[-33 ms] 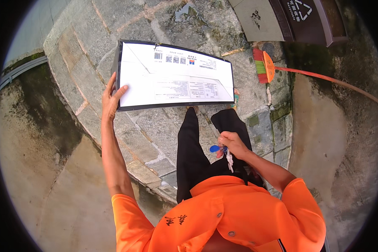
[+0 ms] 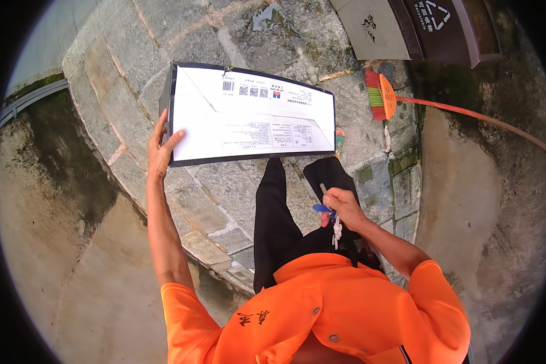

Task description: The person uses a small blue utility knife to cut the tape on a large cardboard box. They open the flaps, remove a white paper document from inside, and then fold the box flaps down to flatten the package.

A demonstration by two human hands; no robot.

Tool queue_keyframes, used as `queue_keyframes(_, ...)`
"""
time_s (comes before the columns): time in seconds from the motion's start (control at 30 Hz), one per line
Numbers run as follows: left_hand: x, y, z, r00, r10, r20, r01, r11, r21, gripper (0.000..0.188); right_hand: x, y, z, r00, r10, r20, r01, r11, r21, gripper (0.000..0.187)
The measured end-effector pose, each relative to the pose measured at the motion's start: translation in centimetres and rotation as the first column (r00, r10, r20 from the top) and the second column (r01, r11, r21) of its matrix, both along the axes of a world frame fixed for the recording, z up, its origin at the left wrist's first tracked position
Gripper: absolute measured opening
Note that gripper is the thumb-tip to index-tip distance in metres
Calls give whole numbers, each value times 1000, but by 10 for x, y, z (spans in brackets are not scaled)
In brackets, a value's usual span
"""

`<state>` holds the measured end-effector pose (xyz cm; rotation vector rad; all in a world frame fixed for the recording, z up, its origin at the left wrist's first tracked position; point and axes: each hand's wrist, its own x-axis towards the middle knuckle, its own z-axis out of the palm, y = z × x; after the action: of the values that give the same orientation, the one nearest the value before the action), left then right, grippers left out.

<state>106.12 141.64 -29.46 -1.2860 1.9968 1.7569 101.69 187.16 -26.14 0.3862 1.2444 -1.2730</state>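
Note:
A long flat cardboard box with a white printed face and dark edges is in front of my legs. My left hand is closed on its left end, thumb on the white face and fingers along the side. Lower right, above my thigh, my right hand is a fist around a bunch of keys. A thin grey shaft pokes out beyond its fingers. From the fist hang a blue tag and a knotted white cord. The box and the keys are apart.
A broom with red and green bristles lies right of the box, its red handle running to the right. Dark recycling bins stand at the far right. Stone paving is underfoot, and a metal rail is at far left.
The box's near edge has come slightly toward me. My right hand has turned and shifted a little to the right, so the grey shaft shows more and the blue tag hangs differently.

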Motion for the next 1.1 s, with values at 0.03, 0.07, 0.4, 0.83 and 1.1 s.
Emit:
queue_keyframes(0.03, 24, 2, -8, 998, -36, -56, 33, 998, -50, 74, -11, 9, 17, 994, 9, -107, -7, 1000, 17, 19)
queue_keyframes(0.07, 40, 9, -8, 996, 39, -79, -36, 999, 41, 73, -23, 13, 41, 956, 24, -294, -15, 999, 33, 18)
queue_keyframes(0.4, 56, 137, 28, 925, -330, -190, 221, 871, -439, 69, -7, -8, 51, 695, 126, -707, -31, 989, 146, 19)
queue_keyframes(0.83, 92, 310, 37, 921, -388, -37, 297, 760, -578, 61, 37, 67, -141, 975, -79, 208, 11, 951, 310, 14)
queue_keyframes(1.1, 79, 382, 34, 900, -416, 128, 404, 692, -598, 75, 30, 110, -143, 869, -384, 311, 296, 909, 294, 16)
